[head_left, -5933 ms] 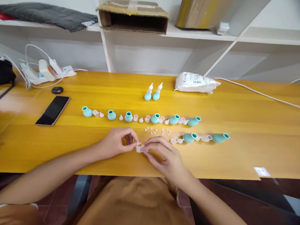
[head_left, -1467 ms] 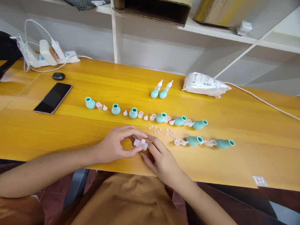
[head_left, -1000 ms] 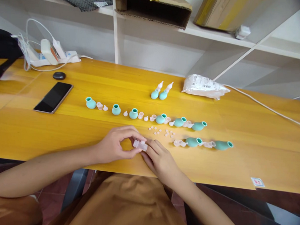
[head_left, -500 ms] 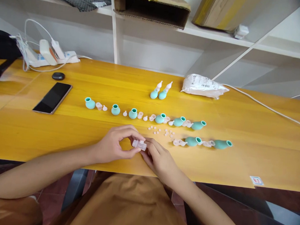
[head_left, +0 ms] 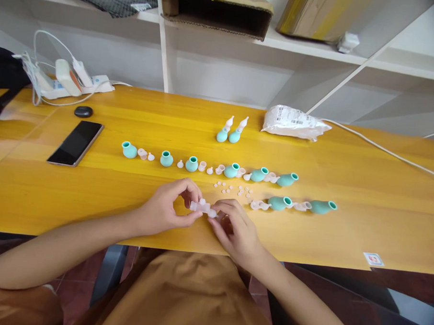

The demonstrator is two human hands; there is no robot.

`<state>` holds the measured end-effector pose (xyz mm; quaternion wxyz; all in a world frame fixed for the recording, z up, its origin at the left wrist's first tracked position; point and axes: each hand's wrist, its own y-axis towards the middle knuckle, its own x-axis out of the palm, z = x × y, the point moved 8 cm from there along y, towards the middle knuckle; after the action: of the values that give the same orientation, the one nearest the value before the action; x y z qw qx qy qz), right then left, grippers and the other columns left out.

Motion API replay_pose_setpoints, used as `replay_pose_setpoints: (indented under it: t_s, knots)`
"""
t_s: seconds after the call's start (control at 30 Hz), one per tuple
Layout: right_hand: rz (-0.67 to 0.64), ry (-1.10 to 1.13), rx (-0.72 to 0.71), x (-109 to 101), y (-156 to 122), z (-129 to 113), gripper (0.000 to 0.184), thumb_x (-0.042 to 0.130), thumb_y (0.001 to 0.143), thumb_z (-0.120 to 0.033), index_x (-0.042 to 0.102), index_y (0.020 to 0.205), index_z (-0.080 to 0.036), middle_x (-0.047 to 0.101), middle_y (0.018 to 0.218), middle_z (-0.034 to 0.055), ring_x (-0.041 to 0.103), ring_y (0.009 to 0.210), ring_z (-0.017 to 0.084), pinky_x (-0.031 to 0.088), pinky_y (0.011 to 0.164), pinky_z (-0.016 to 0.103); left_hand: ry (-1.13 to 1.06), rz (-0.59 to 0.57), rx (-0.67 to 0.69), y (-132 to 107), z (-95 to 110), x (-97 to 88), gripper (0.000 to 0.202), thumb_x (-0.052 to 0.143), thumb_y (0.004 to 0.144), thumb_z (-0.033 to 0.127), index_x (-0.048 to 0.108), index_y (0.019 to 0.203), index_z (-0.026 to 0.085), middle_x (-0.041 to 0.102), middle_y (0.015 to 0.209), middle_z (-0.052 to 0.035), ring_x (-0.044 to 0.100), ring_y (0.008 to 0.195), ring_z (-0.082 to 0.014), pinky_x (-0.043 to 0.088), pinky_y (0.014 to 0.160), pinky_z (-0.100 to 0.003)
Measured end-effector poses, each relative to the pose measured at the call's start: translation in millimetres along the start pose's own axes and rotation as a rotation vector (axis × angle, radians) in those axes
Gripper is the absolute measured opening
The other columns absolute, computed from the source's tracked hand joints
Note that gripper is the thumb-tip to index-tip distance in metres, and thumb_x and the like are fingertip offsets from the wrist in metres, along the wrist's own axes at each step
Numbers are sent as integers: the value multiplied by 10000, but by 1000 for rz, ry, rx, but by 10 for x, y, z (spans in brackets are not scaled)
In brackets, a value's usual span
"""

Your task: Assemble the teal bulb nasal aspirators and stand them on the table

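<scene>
we note the gripped piece [head_left: 202, 208] as translucent plastic, smooth. beyond the grip: teal bulbs [head_left: 231, 171], smooth, matt, rubbery-looking. beneath it: table [head_left: 93, 195], wood-grained, glossy. left of it: phone [head_left: 76, 143], glassy. beyond it, to the right: packet [head_left: 294, 123], shiny crinkled plastic film. farthest beyond: carton [head_left: 241, 1], rough-edged brown cardboard. on its near side: shirt [head_left: 182, 295], matt cloth.

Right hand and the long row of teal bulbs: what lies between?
Small pale discs lie scattered between the right hand and that bulb row, in the head view.
</scene>
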<state>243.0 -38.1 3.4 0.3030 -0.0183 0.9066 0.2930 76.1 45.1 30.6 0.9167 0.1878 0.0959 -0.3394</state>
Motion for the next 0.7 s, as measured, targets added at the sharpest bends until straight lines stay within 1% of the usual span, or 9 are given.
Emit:
replay_pose_setpoints:
  t_s: [0.1, 0.23, 0.43, 0.57, 0.7]
  knots:
    - [57, 26, -26, -74, 12, -57, 318, 687, 1060, -80, 623, 1323, -248, 663, 1147, 77, 702, 777, 145, 659, 672, 284, -6, -7, 11, 3, 5, 4, 204, 789, 939, 220, 585, 935, 213, 712, 987, -15, 704, 889, -153, 566, 838, -308]
    - [99, 49, -51, -140, 12, -99, 370, 710, 1037, -48, 627, 1342, -239, 671, 1144, 82, 716, 798, 153, 671, 691, 293, -28, -38, -12, -13, -40, 31, 191, 789, 949, 222, 598, 938, 209, 729, 1006, -23, 710, 893, -154, 570, 833, -304]
    - [172, -20, -92, -228, 6, -141, 343, 767, 1006, -56, 670, 1272, -251, 726, 1065, 71, 766, 966, 228, 699, 810, 379, -12, -99, -81, -16, -67, 77, 174, 796, 958, 268, 635, 976, 205, 744, 981, -17, 710, 881, -155, 569, 819, -298]
    - [179, -31, -108, -248, -8, -158, 345, 781, 997, -52, 697, 1256, -264, 759, 1080, 76, 785, 997, 243, 705, 817, 400, -11, -125, -98, -19, -67, 87, 163, 795, 977, 292, 663, 1013, 203, 745, 959, -6, 700, 859, -145, 566, 806, -286]
    - [182, -27, -104, -267, -33, -158, 348, 782, 994, -48, 707, 1249, -273, 765, 1099, 81, 795, 980, 240, 709, 792, 401, -10, -162, -148, -39, -118, 98, 189, 798, 993, 344, 676, 1040, 207, 744, 943, -1, 699, 847, -147, 567, 791, -284]
